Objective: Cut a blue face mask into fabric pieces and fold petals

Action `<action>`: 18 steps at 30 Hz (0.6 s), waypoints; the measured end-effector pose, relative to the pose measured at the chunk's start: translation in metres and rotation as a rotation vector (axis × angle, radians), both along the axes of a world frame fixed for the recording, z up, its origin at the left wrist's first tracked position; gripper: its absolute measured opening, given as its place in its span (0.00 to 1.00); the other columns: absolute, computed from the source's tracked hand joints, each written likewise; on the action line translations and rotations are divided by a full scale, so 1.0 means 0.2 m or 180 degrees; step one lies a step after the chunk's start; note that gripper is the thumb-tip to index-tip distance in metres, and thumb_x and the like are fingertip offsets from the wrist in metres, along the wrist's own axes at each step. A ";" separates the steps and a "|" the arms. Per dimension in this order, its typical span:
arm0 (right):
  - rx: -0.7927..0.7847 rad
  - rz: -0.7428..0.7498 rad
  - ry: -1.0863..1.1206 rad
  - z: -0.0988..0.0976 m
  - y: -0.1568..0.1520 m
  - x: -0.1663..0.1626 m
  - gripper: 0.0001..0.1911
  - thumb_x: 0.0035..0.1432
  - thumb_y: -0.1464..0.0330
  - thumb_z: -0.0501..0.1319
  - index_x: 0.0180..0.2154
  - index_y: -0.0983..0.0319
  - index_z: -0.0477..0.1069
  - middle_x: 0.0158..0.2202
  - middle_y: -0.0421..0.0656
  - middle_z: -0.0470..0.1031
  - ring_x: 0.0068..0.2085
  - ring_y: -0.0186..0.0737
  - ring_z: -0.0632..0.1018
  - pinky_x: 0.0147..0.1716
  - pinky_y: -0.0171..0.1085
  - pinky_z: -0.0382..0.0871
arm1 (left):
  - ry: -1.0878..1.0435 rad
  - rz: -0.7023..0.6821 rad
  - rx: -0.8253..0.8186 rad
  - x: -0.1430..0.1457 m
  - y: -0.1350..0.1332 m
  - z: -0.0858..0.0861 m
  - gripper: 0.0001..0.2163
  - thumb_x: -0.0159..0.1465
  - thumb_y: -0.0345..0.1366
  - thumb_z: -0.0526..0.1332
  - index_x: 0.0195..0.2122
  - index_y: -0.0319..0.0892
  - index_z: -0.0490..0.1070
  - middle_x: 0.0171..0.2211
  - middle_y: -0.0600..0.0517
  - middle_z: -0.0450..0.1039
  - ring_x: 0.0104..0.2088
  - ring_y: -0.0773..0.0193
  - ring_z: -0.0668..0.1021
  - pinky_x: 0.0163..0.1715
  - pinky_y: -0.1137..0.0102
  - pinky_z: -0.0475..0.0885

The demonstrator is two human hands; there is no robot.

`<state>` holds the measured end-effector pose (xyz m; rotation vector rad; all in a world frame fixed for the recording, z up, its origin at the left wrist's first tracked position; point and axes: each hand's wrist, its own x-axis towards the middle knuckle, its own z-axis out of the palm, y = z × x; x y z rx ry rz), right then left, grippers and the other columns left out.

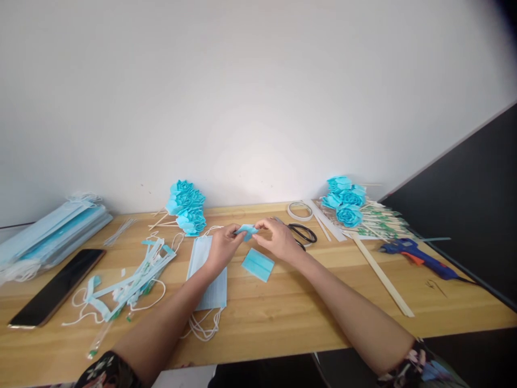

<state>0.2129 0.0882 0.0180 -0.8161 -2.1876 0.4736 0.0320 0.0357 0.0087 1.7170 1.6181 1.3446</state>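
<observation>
A small piece of blue mask fabric [247,230] is pinched between my two hands above the middle of the table. My left hand [223,243] grips its left side between thumb and fingers. On its right edge, the fingertips of my right hand [278,238] are closed. Just below lies a flat blue rectangle of mask fabric [257,264]. Under my left forearm and hand is a face mask [200,258] with white ear loops, partly covered. Black-handled scissors [302,234] lie beyond my right hand, their blades mostly hidden.
Blue fabric flowers on sticks lie in a left bunch [186,205] and a right bunch [345,199]. A glue gun [420,257], a wooden strip [382,275] and a tape roll [300,210] are rightward. Leftward are mask scraps [133,283], a phone [56,286] and stacked masks [52,231].
</observation>
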 end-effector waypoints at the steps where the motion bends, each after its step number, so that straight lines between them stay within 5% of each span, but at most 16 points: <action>1: 0.0074 0.0009 -0.0029 0.00 0.00 0.00 0.06 0.55 0.68 0.63 0.37 0.59 0.71 0.37 0.43 0.78 0.39 0.42 0.77 0.39 0.38 0.67 | 0.0106 0.0008 0.0031 0.00 0.00 0.00 0.09 0.60 0.39 0.60 0.27 0.40 0.74 0.23 0.54 0.73 0.25 0.66 0.71 0.27 0.73 0.62; 8: 0.0624 0.0134 -0.0294 -0.01 0.00 0.00 0.02 0.55 0.70 0.62 0.34 0.59 0.74 0.36 0.44 0.80 0.39 0.43 0.77 0.39 0.38 0.66 | 0.0448 -0.0081 0.0259 0.02 -0.01 -0.01 0.08 0.61 0.37 0.60 0.28 0.41 0.74 0.25 0.54 0.74 0.27 0.66 0.73 0.29 0.72 0.62; 18: -0.0022 0.0045 0.0176 -0.03 0.01 -0.01 0.03 0.58 0.67 0.62 0.34 0.59 0.73 0.34 0.43 0.79 0.34 0.40 0.77 0.36 0.37 0.67 | -0.0130 -0.0175 0.0022 0.00 0.01 -0.02 0.09 0.60 0.38 0.60 0.24 0.41 0.71 0.22 0.55 0.72 0.26 0.65 0.72 0.28 0.72 0.63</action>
